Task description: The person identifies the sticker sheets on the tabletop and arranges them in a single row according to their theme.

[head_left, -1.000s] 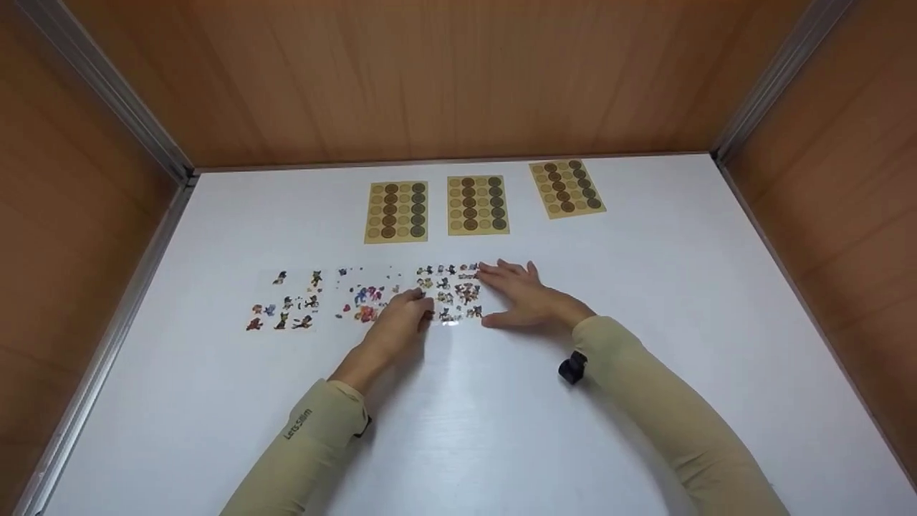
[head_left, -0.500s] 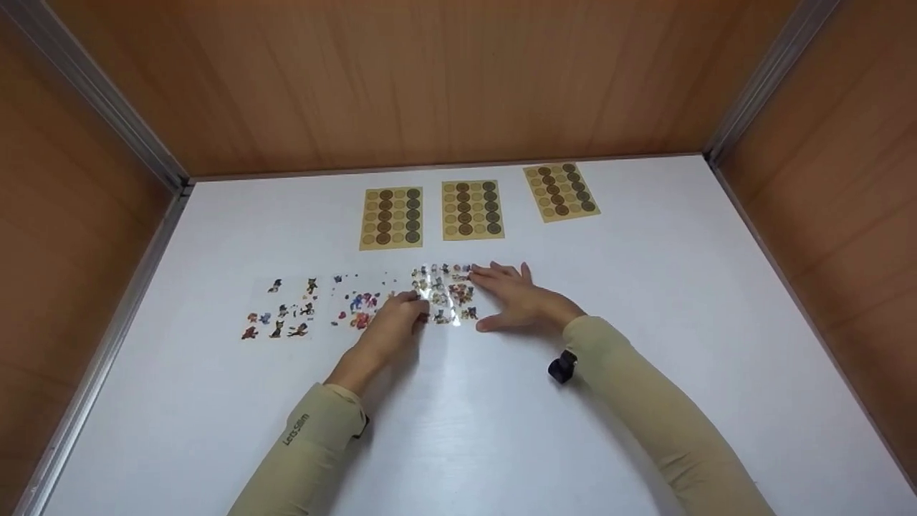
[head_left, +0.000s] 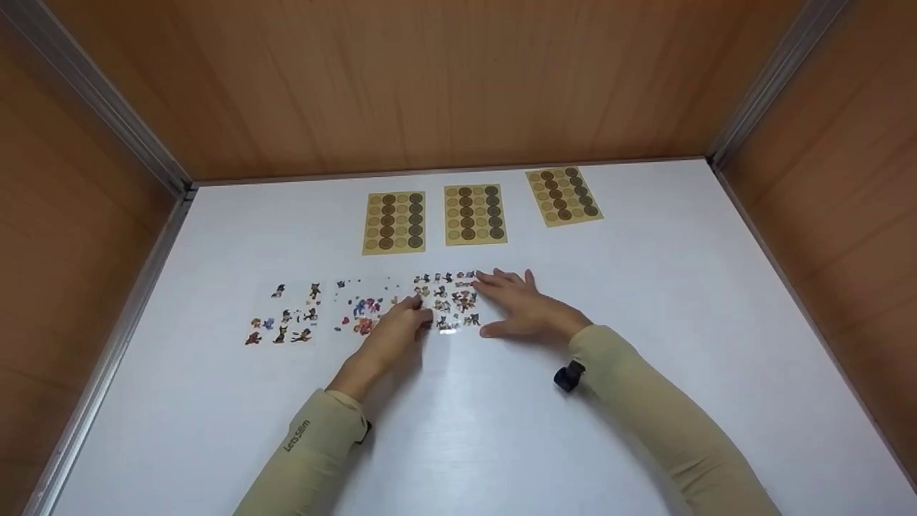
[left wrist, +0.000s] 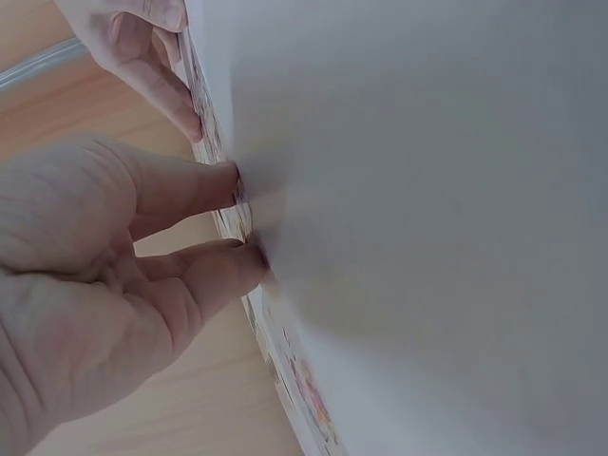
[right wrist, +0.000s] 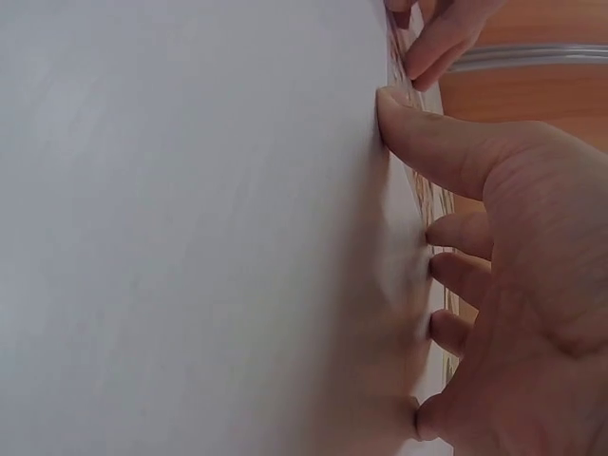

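**Fingers at both edges of the rightmost sticker sheet (head_left: 444, 301)**

On the left hand (head_left: 394, 328), two fingertips (left wrist: 223, 182) stood slightly apart at the left edge of the clear, cartoon-printed film. They appeared to press on it rather than pinch it; whether either tip had slipped beneath could not be told. The right hand (head_left: 526, 310) was spread wide, fingertips along the right edge towards the far corner, thumb (right wrist: 404, 123) down by the near one, with nothing grasped. The sheet appeared to lie flat between the hands. Just to its left lay the middle sticker sheet (head_left: 367, 307), partly hidden by the left hand, and beyond that the left sticker sheet (head_left: 286, 315). Farther back on the white table (head_left: 458, 444) were two nearly square-set tan seal cards, one left (head_left: 394, 223) and one central (head_left: 475, 215), and a third, tilted seal card (head_left: 564, 196).

Unequal pressure from the two hands could have skewed or buckled the thin film; a leftward push could have ridden it over its neighbour.

Compared with half a second earlier, the bright streaks across the rightmost sheet had shrunk to a glint at its near edge, while both hands kept nearly the same places.
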Available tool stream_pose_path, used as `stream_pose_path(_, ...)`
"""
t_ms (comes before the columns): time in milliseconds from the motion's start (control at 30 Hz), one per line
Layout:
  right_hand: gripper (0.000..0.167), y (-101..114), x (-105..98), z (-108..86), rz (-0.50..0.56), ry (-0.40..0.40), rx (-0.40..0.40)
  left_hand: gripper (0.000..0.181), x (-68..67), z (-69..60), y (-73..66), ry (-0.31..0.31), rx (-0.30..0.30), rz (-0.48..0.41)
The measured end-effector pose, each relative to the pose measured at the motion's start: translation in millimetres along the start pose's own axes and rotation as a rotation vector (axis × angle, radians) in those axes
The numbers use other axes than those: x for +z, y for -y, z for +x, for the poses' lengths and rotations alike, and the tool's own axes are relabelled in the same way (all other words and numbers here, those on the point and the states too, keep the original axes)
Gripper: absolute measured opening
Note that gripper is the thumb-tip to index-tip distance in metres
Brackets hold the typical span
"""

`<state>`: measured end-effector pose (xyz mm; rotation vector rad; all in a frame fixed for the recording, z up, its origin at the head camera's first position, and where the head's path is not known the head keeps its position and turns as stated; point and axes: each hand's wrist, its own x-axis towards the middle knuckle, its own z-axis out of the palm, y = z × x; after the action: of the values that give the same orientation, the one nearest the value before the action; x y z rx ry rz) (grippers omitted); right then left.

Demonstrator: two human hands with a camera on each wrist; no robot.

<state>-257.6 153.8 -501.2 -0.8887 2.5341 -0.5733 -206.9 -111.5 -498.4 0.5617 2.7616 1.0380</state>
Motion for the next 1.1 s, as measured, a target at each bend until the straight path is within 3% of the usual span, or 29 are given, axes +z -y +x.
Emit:
stream_pose_path(33,0.091,0.3,-1.1,0.4,0.0,-0.004,-0.002,0.025,-1.5,-0.8,-0.3,0.009,0.008,0.031)
stream_pose_path(100,0.09,0.6,-3.5,0.5,0.0,-0.012,-0.009,0.023,-4.1,-1.7,-0.4,0.024,0.092,0.162)
stream_pose_path(167,0.09,-0.4,-3.5,-0.6,0.008,-0.004,-0.002,0.023,-4.1,-1.8,-0.6,0.057,0.092,0.183)
stream_pose_path(333,0.091,0.1,-3.2,-0.4,0.001,0.01,0.003,0.022,-5.7,-2.1,-1.3,0.084,0.075,0.2)
stream_pose_path(733,0.086,7.4,-13.2,4.2,-0.061,0.03,-0.032,0.026,-14.3,-5.5,-1.9,0.149,0.121,0.223)
stream_pose_path(933,0.083,12.1,-16.9,6.7,-0.078,0.035,-0.023,0.036,-20.4,-6.8,1.5,0.165,0.099,0.147)
stream_pose_path(1100,0.08,10.2,-25.0,7.1,-0.072,0.006,-0.027,0.04,-28.0,-2.9,-1.0,0.195,0.081,0.182)
